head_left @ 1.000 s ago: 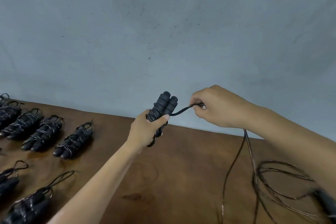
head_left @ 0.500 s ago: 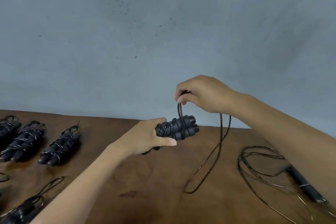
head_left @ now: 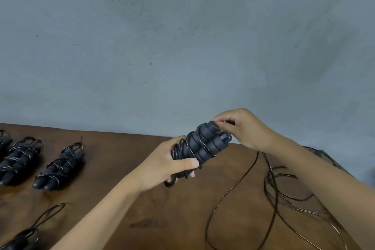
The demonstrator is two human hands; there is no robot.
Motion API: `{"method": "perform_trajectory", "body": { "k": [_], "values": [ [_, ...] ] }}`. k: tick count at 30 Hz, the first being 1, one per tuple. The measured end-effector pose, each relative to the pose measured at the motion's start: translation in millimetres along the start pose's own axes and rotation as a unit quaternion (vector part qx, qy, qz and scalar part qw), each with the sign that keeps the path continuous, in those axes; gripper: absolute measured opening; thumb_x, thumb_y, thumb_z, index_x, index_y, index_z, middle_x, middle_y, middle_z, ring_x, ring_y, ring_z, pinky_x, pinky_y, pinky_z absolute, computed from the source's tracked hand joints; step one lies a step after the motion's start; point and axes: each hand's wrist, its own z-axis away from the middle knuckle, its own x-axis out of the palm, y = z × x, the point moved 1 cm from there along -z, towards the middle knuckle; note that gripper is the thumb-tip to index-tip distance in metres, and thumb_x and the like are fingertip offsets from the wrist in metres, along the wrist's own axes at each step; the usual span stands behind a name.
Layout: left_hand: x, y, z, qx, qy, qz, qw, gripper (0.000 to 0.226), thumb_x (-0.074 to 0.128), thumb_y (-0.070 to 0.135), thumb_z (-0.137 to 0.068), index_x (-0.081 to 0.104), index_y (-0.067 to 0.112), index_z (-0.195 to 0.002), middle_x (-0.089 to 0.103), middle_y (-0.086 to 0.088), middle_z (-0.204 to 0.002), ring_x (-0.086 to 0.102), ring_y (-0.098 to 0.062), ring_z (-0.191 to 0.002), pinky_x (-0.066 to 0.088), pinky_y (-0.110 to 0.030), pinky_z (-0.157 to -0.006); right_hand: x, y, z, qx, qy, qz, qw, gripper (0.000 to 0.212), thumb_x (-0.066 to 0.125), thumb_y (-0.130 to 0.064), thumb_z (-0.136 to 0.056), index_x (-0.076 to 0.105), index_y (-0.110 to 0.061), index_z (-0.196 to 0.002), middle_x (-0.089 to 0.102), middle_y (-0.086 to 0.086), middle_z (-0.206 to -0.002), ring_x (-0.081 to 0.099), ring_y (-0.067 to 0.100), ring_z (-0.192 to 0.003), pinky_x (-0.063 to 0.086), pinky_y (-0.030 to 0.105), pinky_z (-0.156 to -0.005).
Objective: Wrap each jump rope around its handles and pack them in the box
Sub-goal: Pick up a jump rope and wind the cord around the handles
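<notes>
Fingers of left hand (head_left: 164,165) grip two handles (head_left: 205,145); right hand (head_left: 242,128) pinches one cord (head_left: 233,191).

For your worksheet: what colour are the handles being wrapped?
Black, seen in the head view: the handles.

a brown wooden table (head_left: 125,205) fills the lower part of the frame, its far edge running against a grey wall from the middle left down toward the right. at the left edge lie wrapped jump ropes in a row: one bundle (head_left: 58,166) with cord wound round its black handles, another bundle (head_left: 19,160) just beside it further left, and a third cut off by the frame edge. in the lower left corner lies a further bundle (head_left: 22,238) with a loop of cord (head_left: 50,214) sticking out of it. at the lower right, loose black cord (head_left: 284,195) lies in tangled loops on the wood. a dark smudge (head_left: 146,224) marks the tabletop at bottom centre.
</notes>
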Motion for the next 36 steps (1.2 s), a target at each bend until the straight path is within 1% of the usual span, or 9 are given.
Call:
{"method": "perform_trajectory", "body": {
  "k": [3,7,9,11,18,22,26,33,36],
  "values": [
    [8.2,-8.2,-3.3,-0.011,0.018,0.053,0.998,0.033,0.075,0.037,-0.084,0.062,0.019,-0.108,0.077,-0.015,-0.086,0.064,-0.017,-0.062,0.040,-0.029,-0.049,3.6,5.5,10.9,-0.005,0.011,0.021,1.000,0.023,0.055,-0.014,-0.104,0.076,-0.020,-0.104,0.074,-0.016,-0.094,0.068,0.008,-0.091,0.053,0.027,-0.082],
    [16.5,-17.9,-7.2,-0.027,0.041,0.129,0.990,0.044,0.073,0.045,-0.079,0.061,0.016,-0.111,0.076,-0.020,-0.086,0.055,-0.019,-0.053,0.034,-0.023,-0.044,9.0,10.3,19.7,0.002,0.013,0.061,0.998,0.029,0.048,-0.027,-0.104,0.065,-0.026,-0.081,0.065,-0.006,-0.077,0.058,0.015,-0.069,0.051,0.040,-0.071],
    [19.5,-21.3,-9.0,-0.032,0.059,0.165,0.984,0.050,0.073,0.048,-0.078,0.060,0.012,-0.110,0.075,-0.021,-0.087,0.050,-0.021,-0.050,0.031,-0.022,-0.043,8.4,7.3,23.5,0.006,0.026,0.062,0.998,0.030,0.049,-0.033,-0.105,0.059,-0.037,-0.077,0.058,-0.013,-0.069,0.052,0.008,-0.062,0.042,0.022,-0.063],
    [20.4,-24.9,-10.9,-0.039,0.080,0.194,0.977,0.056,0.073,0.054,-0.077,0.059,0.011,-0.109,0.075,-0.021,-0.088,0.047,-0.022,-0.048,0.029,-0.021,-0.043,6.1,4.3,26.6,0.019,0.034,0.057,0.998,0.023,0.051,-0.033,-0.105,0.064,-0.041,-0.089,0.058,-0.018,-0.070,0.054,0.004,-0.066,0.038,0.014,-0.063],
    [24.2,-32.2,-14.9,-0.086,0.126,0.259,0.954,0.049,0.077,0.052,-0.088,0.060,0.010,-0.108,0.072,-0.018,-0.084,0.041,-0.019,-0.051,0.022,-0.022,-0.044,-5.6,0.7,35.0,0.039,0.075,0.117,0.990,0.016,0.057,-0.031,-0.102,0.074,-0.031,-0.104,0.065,-0.020,-0.078,0.062,0.005,-0.080,0.046,0.019,-0.070],
    [26.2,-33.6,-12.4,-0.122,0.121,0.255,0.952,0.047,0.071,0.052,-0.082,0.061,0.014,-0.107,0.072,-0.019,-0.082,0.039,-0.019,-0.052,0.021,-0.023,-0.043,-15.8,-7.9,38.3,0.045,0.071,0.177,0.981,0.017,0.060,-0.030,-0.100,0.074,-0.033,-0.108,0.070,-0.023,-0.093,0.065,0.003,-0.086,0.054,0.032,-0.078],
    [28.0,-33.1,-12.9,-0.144,0.116,0.253,0.950,0.049,0.072,0.052,-0.084,0.062,0.014,-0.112,0.071,-0.017,-0.081,0.038,-0.018,-0.049,0.022,-0.019,-0.041,-25.0,-20.8,39.1,0.049,0.035,0.255,0.965,0.022,0.058,-0.028,-0.101,0.070,-0.034,-0.117,0.064,-0.027,-0.098,0.053,-0.013,-0.083,0.044,0.023,-0.075],
    [30.6,-35.9,-13.6,-0.162,0.057,0.170,0.970,0.035,0.072,0.047,-0.094,0.064,0.018,-0.112,0.074,-0.014,-0.078,0.037,-0.021,-0.054,0.023,-0.022,-0.045,-42.5,-45.4,31.4,0.024,-0.032,0.295,0.955,0.028,0.054,-0.014,-0.104,0.069,-0.029,-0.123,0.068,-0.021,-0.109,0.059,0.001,-0.102,0.047,0.023,-0.090],
    [31.0,-28.9,-12.8,-0.150,0.026,0.103,0.983,0.030,0.073,0.038,-0.097,0.064,0.015,-0.114,0.073,-0.004,-0.074,0.052,-0.015,-0.049,0.027,-0.021,-0.042,-41.0,-47.5,24.8,0.004,-0.055,0.333,0.941,0.028,0.056,-0.011,-0.103,0.068,-0.028,-0.122,0.069,-0.020,-0.108,0.059,0.005,-0.102,0.050,0.032,-0.089]
  ]
}}
